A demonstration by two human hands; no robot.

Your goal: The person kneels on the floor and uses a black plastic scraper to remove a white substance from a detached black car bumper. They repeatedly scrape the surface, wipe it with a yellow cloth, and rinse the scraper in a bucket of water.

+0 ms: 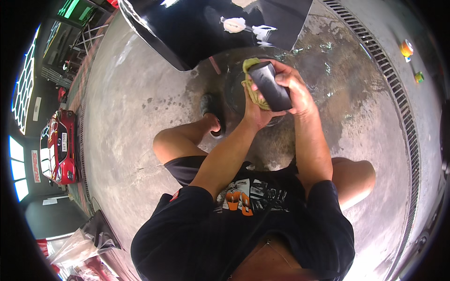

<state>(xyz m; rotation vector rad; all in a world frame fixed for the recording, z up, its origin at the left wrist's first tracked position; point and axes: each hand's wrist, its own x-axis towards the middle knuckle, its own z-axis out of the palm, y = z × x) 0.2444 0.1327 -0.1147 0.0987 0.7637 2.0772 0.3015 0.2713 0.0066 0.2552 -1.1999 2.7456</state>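
My right hand [299, 91] grips a dark, flat-faced block [271, 86] with rounded ends, thumb on top and fingers round its far side. Under and beside the block, a yellow-green cloth [251, 62] lies in my left hand [258, 115], whose fingers are mostly hidden by block and cloth. Cloth and block touch. Below both hands is a round dark basin [229, 91], largely covered by them. Just beyond stands a glossy black car panel [197, 30] with bare whitish patches [234, 25] on it.
Wet stains darken the concrete floor [126, 126] around the basin. A drain grate [412, 140] curves along the right, with an orange-and-yellow container [406, 48] and a small green-yellow item [418, 77] beyond it. Far left stands a red car [65, 145]; plastic sheeting [75, 248] lies lower left.
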